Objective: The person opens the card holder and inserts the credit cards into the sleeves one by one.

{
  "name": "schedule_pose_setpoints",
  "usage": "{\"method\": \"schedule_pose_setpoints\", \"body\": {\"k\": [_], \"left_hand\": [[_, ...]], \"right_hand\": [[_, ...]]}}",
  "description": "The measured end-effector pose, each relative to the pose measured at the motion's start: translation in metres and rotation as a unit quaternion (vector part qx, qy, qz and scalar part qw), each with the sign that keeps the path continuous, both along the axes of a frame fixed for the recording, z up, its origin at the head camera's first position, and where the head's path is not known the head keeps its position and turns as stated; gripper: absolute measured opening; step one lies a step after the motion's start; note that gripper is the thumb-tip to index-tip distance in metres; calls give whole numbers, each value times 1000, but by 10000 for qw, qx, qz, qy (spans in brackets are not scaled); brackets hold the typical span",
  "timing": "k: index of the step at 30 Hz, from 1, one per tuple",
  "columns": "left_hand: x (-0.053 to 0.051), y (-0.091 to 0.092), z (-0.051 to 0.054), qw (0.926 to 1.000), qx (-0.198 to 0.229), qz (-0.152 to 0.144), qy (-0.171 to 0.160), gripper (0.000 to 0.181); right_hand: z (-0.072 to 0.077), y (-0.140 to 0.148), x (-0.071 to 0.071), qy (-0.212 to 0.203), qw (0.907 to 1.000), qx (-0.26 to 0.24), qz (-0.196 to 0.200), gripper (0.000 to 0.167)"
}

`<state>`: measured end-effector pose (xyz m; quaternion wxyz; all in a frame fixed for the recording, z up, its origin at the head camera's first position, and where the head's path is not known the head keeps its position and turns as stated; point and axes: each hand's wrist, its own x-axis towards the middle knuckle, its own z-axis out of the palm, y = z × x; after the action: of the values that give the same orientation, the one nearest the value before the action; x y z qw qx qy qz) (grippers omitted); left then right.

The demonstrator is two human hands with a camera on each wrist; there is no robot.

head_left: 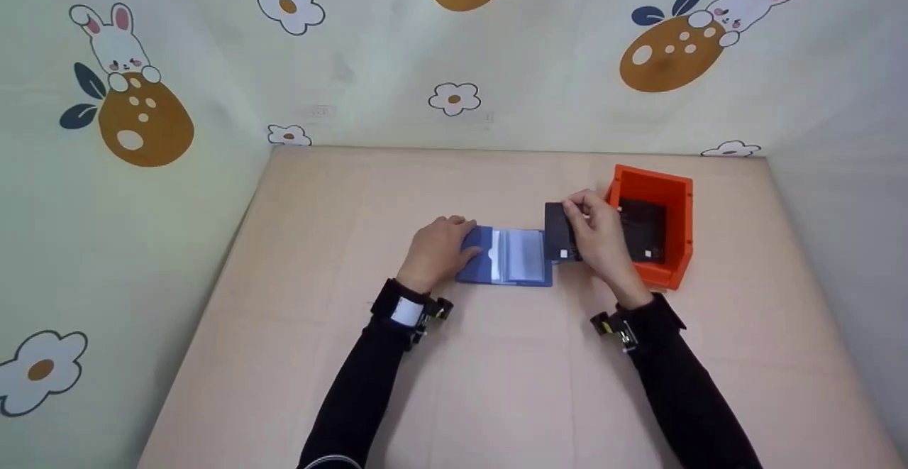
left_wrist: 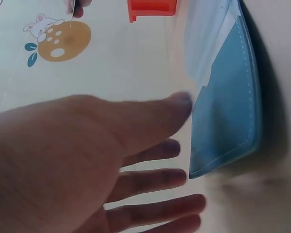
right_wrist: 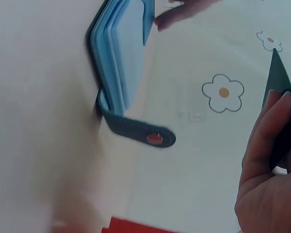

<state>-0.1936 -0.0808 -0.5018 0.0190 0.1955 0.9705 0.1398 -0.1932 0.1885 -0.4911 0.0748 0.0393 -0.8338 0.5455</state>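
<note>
A blue card holder [head_left: 523, 256] lies opened out on the table, its clear plastic sleeves [right_wrist: 131, 53] showing. My left hand [head_left: 438, 247] is at its left cover, fingers extended, with the thumb [left_wrist: 172, 109] touching the cover's edge in the left wrist view. Just beyond the holder's right edge, my right hand [head_left: 599, 238] pinches a black card [head_left: 558, 231] between thumb and fingers. That card bears a small white square. The right wrist view shows the same card [right_wrist: 279, 77] almost edge-on, apart from the holder. A strap with a snap button [right_wrist: 154, 139] sticks out from the holder.
An orange bin [head_left: 679, 242] stands right of my right hand, with more black cards [head_left: 645, 224] inside. The pale table [head_left: 496, 384] meets a patterned cloth wall [head_left: 376, 64] at the back. Each wrist carries a strapped camera.
</note>
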Motion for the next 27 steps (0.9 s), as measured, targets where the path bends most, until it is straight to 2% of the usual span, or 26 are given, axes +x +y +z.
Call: {"method": "schedule_pose_setpoints", "body": {"k": [1,3,4,5,6,7,9,10,11,12,13,16,19,20,22,24,27], "left_hand": [[-1,2,1,9997,128,56,180,44],[-2,7,3,9966,712,144,391,36],[-2,10,3,9925,1144,157,401,34],[-2,14,2,9854,1670,139,310,33],[-2,18,0,9748,2223,107,131,33],[-1,22,-2,9601,2792,74,-146,35],[2,31,-7,9246,3738,46,-732,38],[4,35,-10,9078,4080,69,-971,39],[5,40,-12,8956,4297,120,-1144,39],[7,43,-14,8883,4419,184,-1238,37],[8,47,-16,8851,4471,223,-1272,35],[10,52,-18,8939,4361,242,-1007,27],[8,47,-16,9017,4273,263,-608,21],[7,44,-14,9017,4284,311,-484,20],[4,38,-13,8984,4358,461,-290,18],[1,33,-11,8917,4478,624,-212,17],[-4,29,-12,8691,4867,775,-419,15]], "right_hand": [[1,-4,-1,6,10000,-32,20,21],[2,-12,-1,-63,9999,-132,79,20],[3,-17,-1,-78,9998,-162,89,19],[3,-21,-2,-79,9998,-139,87,19],[3,-27,-1,-83,9999,-100,81,18],[3,-32,-1,-98,9999,-72,96,18],[0,-42,-1,-119,9998,-5,134,18],[-2,-47,-1,-129,9998,4,167,17],[-5,-51,-1,-139,9997,17,218,17],[-8,-56,0,-141,9995,-2,278,17],[-11,-58,0,-134,9994,-17,311,17],[-16,-60,1,-277,9986,-105,439,21],[-18,-54,-1,-471,9961,-155,731,25],[-18,-50,-2,-532,9951,-35,834,27],[-19,-42,-3,-525,9923,384,1050,29],[-22,-34,-3,-428,9846,1107,1287,34],[-25,-26,-1,-348,9598,2245,1651,49]]}}
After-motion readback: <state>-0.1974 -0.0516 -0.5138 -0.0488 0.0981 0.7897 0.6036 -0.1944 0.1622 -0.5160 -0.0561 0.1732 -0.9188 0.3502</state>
